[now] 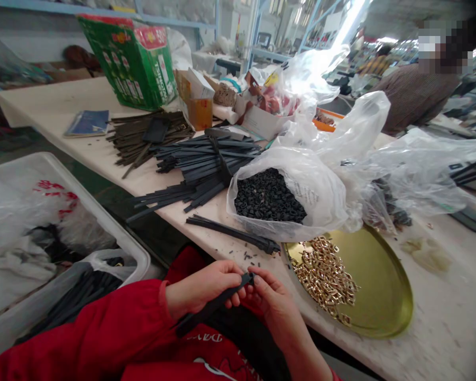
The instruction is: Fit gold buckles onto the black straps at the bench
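Note:
My left hand (218, 283) is closed around a flat black strap (208, 309), whose tail hangs down over my lap. At the strap's upper end, the fingers of my right hand (272, 299) pinch its tip, where a small dark loop seems to sit; the fingertips partly hide it. Just beyond my hands lies a small bundle of finished-looking black straps (234, 233) on the table. An open clear plastic bag (321, 196) holds many small black loops (267, 198). To the right, a round gold tray (384, 296) carries a heap of small gold metal buckles (327, 275).
Piles of black straps (206, 164) and brownish straps (143, 135) lie farther back, near a blue booklet (88, 123) and a green carton (130, 63). A white plastic bin (138, 254) stands at left. A person (416, 95) sits at the back right.

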A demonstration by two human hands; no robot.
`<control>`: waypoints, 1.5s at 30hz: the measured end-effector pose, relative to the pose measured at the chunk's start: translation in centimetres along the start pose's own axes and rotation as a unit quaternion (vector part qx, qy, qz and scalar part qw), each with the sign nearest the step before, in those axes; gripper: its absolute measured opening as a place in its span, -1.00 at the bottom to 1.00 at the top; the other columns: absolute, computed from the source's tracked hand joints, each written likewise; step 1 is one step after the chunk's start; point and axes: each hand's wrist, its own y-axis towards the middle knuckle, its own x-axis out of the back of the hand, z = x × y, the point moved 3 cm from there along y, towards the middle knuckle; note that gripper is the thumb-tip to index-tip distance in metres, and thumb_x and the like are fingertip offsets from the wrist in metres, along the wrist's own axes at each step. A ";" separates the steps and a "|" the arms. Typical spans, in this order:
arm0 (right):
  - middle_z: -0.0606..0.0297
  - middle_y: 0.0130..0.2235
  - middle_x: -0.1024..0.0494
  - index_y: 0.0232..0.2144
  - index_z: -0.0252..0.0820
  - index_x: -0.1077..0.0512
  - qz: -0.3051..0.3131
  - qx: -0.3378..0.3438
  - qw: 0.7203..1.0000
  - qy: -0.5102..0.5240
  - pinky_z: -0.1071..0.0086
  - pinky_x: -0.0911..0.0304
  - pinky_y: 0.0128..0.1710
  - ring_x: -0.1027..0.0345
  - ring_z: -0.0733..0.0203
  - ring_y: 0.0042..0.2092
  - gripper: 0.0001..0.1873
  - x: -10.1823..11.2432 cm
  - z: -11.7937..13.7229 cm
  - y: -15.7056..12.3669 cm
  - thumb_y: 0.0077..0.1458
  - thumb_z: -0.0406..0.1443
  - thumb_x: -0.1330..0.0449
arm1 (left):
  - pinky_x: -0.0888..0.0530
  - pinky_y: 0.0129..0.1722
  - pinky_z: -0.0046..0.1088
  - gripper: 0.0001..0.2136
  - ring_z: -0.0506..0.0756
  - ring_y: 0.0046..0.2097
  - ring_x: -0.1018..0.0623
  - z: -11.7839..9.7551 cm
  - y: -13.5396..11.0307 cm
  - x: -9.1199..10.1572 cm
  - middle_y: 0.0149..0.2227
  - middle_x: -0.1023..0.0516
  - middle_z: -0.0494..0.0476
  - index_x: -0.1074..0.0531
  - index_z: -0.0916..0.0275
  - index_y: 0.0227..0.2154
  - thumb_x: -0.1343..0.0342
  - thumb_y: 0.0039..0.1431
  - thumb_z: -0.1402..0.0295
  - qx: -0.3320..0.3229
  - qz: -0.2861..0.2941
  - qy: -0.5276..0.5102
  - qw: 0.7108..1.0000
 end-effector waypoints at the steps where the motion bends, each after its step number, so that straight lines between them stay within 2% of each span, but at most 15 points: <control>1: 0.33 -0.49 -0.54 -0.30 -0.19 -0.47 0.004 0.000 1.000 -0.013 0.43 -0.32 -0.36 -0.40 0.32 -0.46 -0.64 0.1 0.0 0.2 -0.20 -0.19 -0.38 | -0.28 -0.60 -0.63 -0.90 -0.10 -0.58 -0.38 0.1 0.3 0.0 -0.56 -0.42 -0.04 -0.34 0.31 -0.46 -0.02 -0.03 0.38 -0.004 0.001 0.005 1.000; 5: 0.35 -0.51 -0.53 -0.34 -0.17 -0.45 -0.003 0.026 0.996 -0.089 0.44 -0.28 -0.46 -0.38 0.29 -0.50 -0.65 0.5 0.2 0.9 -0.22 -0.15 -0.37 | -0.29 -0.59 -0.61 -0.84 -0.06 -0.56 -0.40 1.1 1.5 0.2 -0.58 -0.42 -0.05 -0.31 0.28 -0.46 -0.02 0.03 0.27 -0.048 -0.029 0.086 0.995; 8: 0.40 -0.59 -0.48 -0.43 -0.17 -0.45 -0.013 0.037 0.991 -0.130 0.47 -0.19 -0.57 -0.29 0.32 -0.58 -0.66 0.7 0.4 1.4 -0.28 -0.13 -0.38 | -0.29 -0.58 -0.59 -0.82 -0.04 -0.55 -0.40 1.2 2.0 0.4 -0.62 -0.41 -0.06 -0.32 0.27 -0.46 -0.02 0.04 0.24 -0.077 -0.054 0.163 0.982; 10: 0.44 -0.64 -0.43 -0.47 -0.18 -0.43 -0.016 0.036 0.990 -0.137 0.50 -0.10 -0.62 -0.22 0.37 -0.62 -0.66 0.9 0.6 1.7 -0.30 -0.13 -0.38 | -0.32 -0.56 -0.58 -0.80 -0.03 -0.55 -0.42 1.0 2.0 0.4 -0.58 -0.44 -0.02 -0.34 0.28 -0.45 0.01 0.05 0.22 -0.043 -0.014 0.130 0.990; 13: 0.48 -0.70 -0.36 -0.47 -0.21 -0.42 -0.033 0.037 0.988 -0.145 0.52 -0.02 -0.64 -0.14 0.40 -0.65 -0.65 1.2 1.3 1.8 -0.30 -0.13 -0.37 | -0.39 -0.51 -0.55 -0.73 -0.02 -0.50 -0.47 0.3 1.3 0.6 -0.46 -0.52 0.09 -0.40 0.32 -0.41 0.05 0.04 0.20 0.042 0.059 0.032 0.997; 16: 0.48 -0.72 -0.35 -0.48 -0.23 -0.42 -0.057 0.054 0.983 -0.164 0.52 -0.02 -0.62 -0.14 0.41 -0.65 -0.62 1.4 1.8 1.7 -0.33 -0.11 -0.37 | -0.38 -0.50 -0.56 -0.70 -0.02 -0.49 -0.49 -0.3 0.4 1.1 -0.44 -0.55 0.14 -0.42 0.35 -0.34 0.05 0.01 0.22 0.077 0.056 0.009 0.995; 23: 0.48 -0.73 -0.34 -0.49 -0.24 -0.42 -0.061 0.064 0.981 -0.172 0.51 0.01 -0.63 -0.13 0.41 -0.66 -0.60 1.1 1.9 1.3 -0.35 -0.09 -0.37 | -0.23 -0.65 -0.62 -0.69 -0.07 -0.58 -0.41 -1.5 -1.2 1.4 -0.42 -0.55 0.12 -0.38 0.32 -0.28 0.06 0.05 0.18 0.060 0.071 0.096 0.991; 27: 0.48 -0.72 -0.35 -0.48 -0.23 -0.42 -0.051 0.066 0.983 -0.164 0.53 -0.01 -0.62 -0.14 0.41 -0.65 -0.61 1.2 1.7 1.1 -0.32 -0.09 -0.37 | -0.21 -0.64 -0.61 -0.69 -0.06 -0.57 -0.42 -2.8 -1.9 1.2 -0.40 -0.54 0.11 -0.36 0.30 -0.21 0.11 0.08 0.24 0.040 0.107 0.151 0.982; 30: 0.48 -0.69 -0.36 -0.45 -0.21 -0.44 -0.025 0.074 0.982 -0.171 0.54 -0.05 -0.60 -0.14 0.42 -0.63 -0.66 1.0 1.3 1.1 -0.26 -0.12 -0.36 | -0.22 -0.63 -0.60 -0.72 -0.06 -0.57 -0.41 -2.5 -1.6 1.1 -0.39 -0.52 0.08 -0.34 0.28 -0.22 0.13 0.13 0.22 0.016 0.117 0.199 0.973; 33: 0.43 -0.60 -0.45 -0.41 -0.17 -0.47 -0.004 0.101 0.976 -0.195 0.50 -0.15 -0.56 -0.24 0.37 -0.57 -0.70 0.5 0.9 0.9 -0.19 -0.12 -0.32 | -0.22 -0.61 -0.59 -0.79 -0.05 -0.58 -0.37 -1.6 -0.6 1.0 -0.49 -0.46 0.00 -0.32 0.26 -0.39 0.11 0.15 0.24 -0.060 0.058 0.283 0.956; 36: 0.32 -0.43 -0.55 -0.37 -0.14 -0.52 -0.010 0.140 0.963 -0.229 0.41 -0.28 -0.39 -0.37 0.25 -0.41 -0.71 0.1 0.8 0.7 -0.15 -0.10 -0.29 | -0.21 -0.58 -0.56 -0.80 -0.02 -0.55 -0.37 -0.9 0.0 0.7 -0.57 -0.40 -0.04 -0.30 0.24 -0.50 0.12 0.15 0.29 -0.133 -0.031 0.355 0.925; 38: 0.30 -0.38 -0.56 -0.32 -0.12 -0.52 -0.013 0.130 0.969 -0.209 0.36 -0.32 -0.32 -0.40 0.22 -0.37 -0.67 0.0 0.6 0.6 -0.15 -0.08 -0.30 | -0.18 -0.55 -0.54 -0.81 0.00 -0.51 -0.38 -0.7 0.1 0.4 -0.56 -0.40 -0.03 -0.32 0.24 -0.51 0.11 0.14 0.32 -0.169 -0.075 0.396 0.900; 40: 0.32 -0.40 -0.56 -0.28 -0.10 -0.50 -0.012 0.092 0.983 -0.157 0.34 -0.34 -0.32 -0.43 0.22 -0.39 -0.63 0.1 0.2 0.5 -0.17 -0.09 -0.31 | -0.16 -0.53 -0.52 -0.81 0.02 -0.48 -0.39 -0.5 -0.1 0.2 -0.53 -0.42 0.00 -0.35 0.24 -0.50 0.11 0.14 0.34 -0.193 -0.111 0.429 0.875; 43: 0.33 -0.40 -0.57 -0.29 -0.11 -0.47 -0.027 0.080 0.989 -0.125 0.31 -0.35 -0.32 -0.44 0.21 -0.39 -0.67 0.4 -0.3 0.4 -0.16 -0.14 -0.31 | -0.15 -0.53 -0.51 -0.79 0.02 -0.48 -0.39 0.0 -0.2 -0.1 -0.52 -0.43 0.02 -0.37 0.24 -0.48 0.12 0.15 0.35 -0.199 -0.131 0.450 0.861; 45: 0.30 -0.37 -0.57 -0.32 -0.13 -0.49 -0.048 0.148 0.970 -0.188 0.29 -0.34 -0.26 -0.44 0.18 -0.33 -0.76 0.6 -0.2 0.3 -0.10 -0.18 -0.27 | -0.17 -0.52 -0.51 -0.78 0.03 -0.47 -0.40 0.4 -0.1 -0.3 -0.51 -0.45 0.03 -0.38 0.25 -0.47 0.13 0.16 0.35 -0.200 -0.127 0.451 0.861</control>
